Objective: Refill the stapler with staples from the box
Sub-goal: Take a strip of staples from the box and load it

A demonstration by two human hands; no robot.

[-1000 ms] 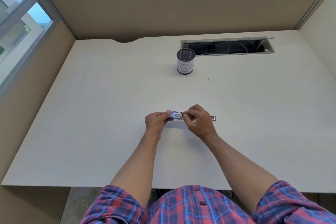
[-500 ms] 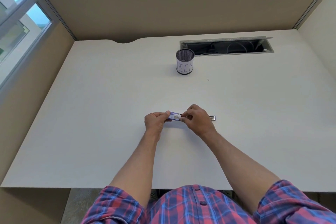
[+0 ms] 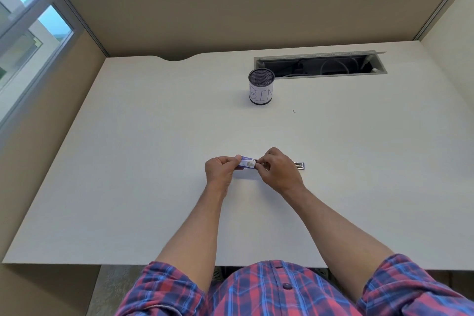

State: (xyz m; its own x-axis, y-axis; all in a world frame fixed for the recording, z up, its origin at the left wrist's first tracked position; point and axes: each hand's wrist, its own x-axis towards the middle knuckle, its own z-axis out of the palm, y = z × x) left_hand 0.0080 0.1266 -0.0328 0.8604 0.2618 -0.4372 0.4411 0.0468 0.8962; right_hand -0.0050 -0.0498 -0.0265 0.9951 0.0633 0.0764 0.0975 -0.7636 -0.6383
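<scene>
Both hands, left (image 3: 220,170) and right (image 3: 278,172), pinch the staple box (image 3: 247,162) between them

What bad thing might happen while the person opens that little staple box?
1. The left hand holds the small box above the desk while the right hand works at its end; a hard tug might spill staples across the desk.
2. The stapler lies mostly hidden behind the right hand, so a bump might knock it.
3. The pinch on the box looks light, so it might slip.
</scene>
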